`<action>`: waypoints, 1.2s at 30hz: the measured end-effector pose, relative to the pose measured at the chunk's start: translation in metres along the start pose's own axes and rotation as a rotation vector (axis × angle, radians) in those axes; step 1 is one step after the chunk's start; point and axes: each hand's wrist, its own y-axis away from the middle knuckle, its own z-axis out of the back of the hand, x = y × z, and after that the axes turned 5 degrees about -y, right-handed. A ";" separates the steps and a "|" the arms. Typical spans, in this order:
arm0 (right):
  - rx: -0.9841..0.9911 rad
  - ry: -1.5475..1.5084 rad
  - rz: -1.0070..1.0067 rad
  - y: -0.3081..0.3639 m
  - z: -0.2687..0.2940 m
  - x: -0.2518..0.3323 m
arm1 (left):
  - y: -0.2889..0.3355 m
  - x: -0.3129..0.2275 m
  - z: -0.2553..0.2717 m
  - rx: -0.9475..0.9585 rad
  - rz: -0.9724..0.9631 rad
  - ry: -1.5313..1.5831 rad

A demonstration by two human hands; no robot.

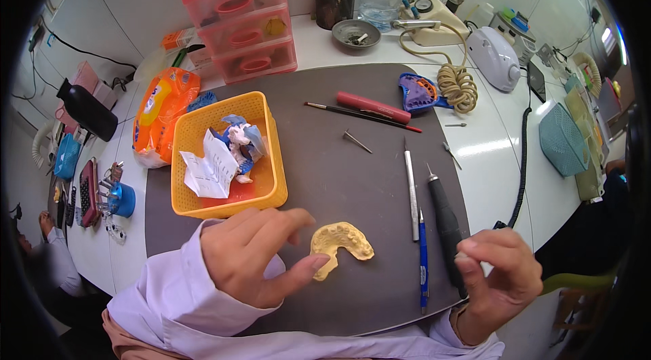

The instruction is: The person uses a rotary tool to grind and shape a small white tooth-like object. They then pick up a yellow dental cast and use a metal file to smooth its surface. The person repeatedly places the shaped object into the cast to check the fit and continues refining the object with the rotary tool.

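A yellow plaster dental cast (344, 241), shaped like a horseshoe, lies on the dark grey mat (380, 292). My left hand (254, 255) hovers at the cast's left side with its fingers apart and nothing in it; the thumb tip overlaps the cast's edge in view. At the right, my right hand (502, 278) is closed in a pinch, and a small pale thing between the fingertips is too small to name. Beside that hand lie a black rotary handpiece (445, 221), a blue pen (424, 268) and a silver knife-like tool (411, 190).
A yellow basket (278, 183) holds crumpled paper and gloves. Behind stand pink drawers (247, 34), a pen cup (334, 4) and a grey bowl (356, 33). A purple impression tray (417, 92) lies near a coiled hose (458, 88). Another person's hand (46, 223) shows far left.
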 end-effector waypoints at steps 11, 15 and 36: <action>0.563 0.088 0.053 -0.025 -0.076 -0.024 | 0.024 0.024 -0.051 0.064 0.188 0.045; 0.585 0.079 0.021 -0.024 -0.080 -0.026 | 0.020 0.029 -0.047 0.052 0.135 0.076; 0.598 0.164 -0.206 -0.017 -0.080 -0.022 | 0.021 0.031 -0.046 0.085 0.141 0.144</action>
